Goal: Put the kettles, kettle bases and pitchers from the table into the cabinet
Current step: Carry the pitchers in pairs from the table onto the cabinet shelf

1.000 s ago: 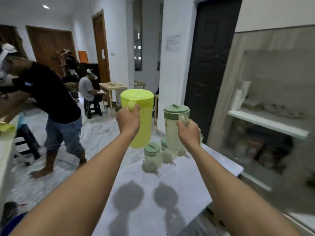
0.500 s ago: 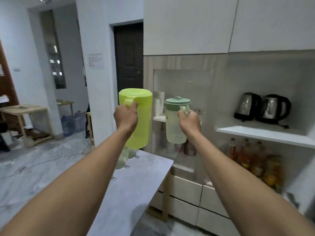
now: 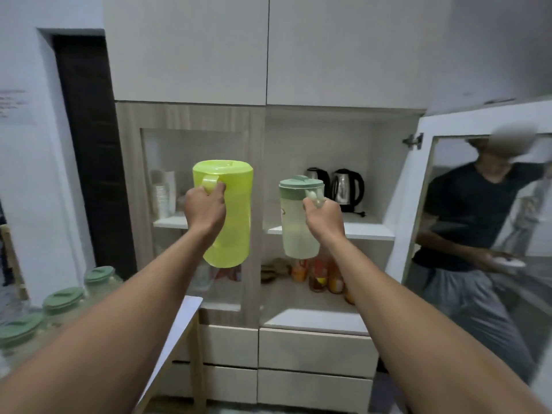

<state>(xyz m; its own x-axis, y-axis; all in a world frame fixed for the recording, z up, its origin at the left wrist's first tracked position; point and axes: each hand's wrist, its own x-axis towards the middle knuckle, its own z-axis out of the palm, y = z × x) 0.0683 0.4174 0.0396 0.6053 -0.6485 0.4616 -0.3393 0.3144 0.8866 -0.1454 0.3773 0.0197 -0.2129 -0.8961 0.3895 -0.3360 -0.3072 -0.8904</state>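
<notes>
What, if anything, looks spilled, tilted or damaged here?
Nothing stands out. The left hand holds the yellow pitcher and the right hand the clear pitcher, both roughly upright with lids on. Two kettles stand upright on the shelf.

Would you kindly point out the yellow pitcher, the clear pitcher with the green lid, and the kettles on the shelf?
yellow pitcher (image 3: pixel 231 234): head view, on its lower body.
clear pitcher (image 3: pixel 295 231): head view, on its translucent body.
kettles (image 3: pixel 343 189): head view, on the right kettle's steel body.
</notes>
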